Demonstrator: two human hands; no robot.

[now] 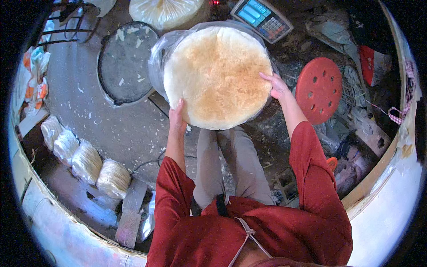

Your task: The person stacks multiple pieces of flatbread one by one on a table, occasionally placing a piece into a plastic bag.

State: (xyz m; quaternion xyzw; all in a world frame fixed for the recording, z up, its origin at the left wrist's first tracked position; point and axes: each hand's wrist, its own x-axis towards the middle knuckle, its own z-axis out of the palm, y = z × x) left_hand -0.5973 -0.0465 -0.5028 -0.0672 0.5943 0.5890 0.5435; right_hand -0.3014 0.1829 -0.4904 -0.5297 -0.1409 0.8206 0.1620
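Note:
Between my two hands is a large, thick round that looks like flatbread (217, 80), cream at the rim and browned across the top. My left hand (178, 116) grips its lower left edge, the thumb up along the side. On the right edge, my right hand (277, 86) has its thumb over the top face; the fingers underneath are partly hidden. Clear plastic film (158, 60) shows behind and around the round, mostly at its left and upper edges. A digital scale (262, 20) with a lit display stands just beyond it, at the upper right.
A dark round tray or lid (128, 63) bearing pale flakes lies left. Behind it sits a filled plastic bag (166, 11). A red perforated disc, perhaps a stool seat (319, 90), is beside my right forearm. Several wrapped bundles (87, 162) line the lower left; flakes litter the floor (76, 100).

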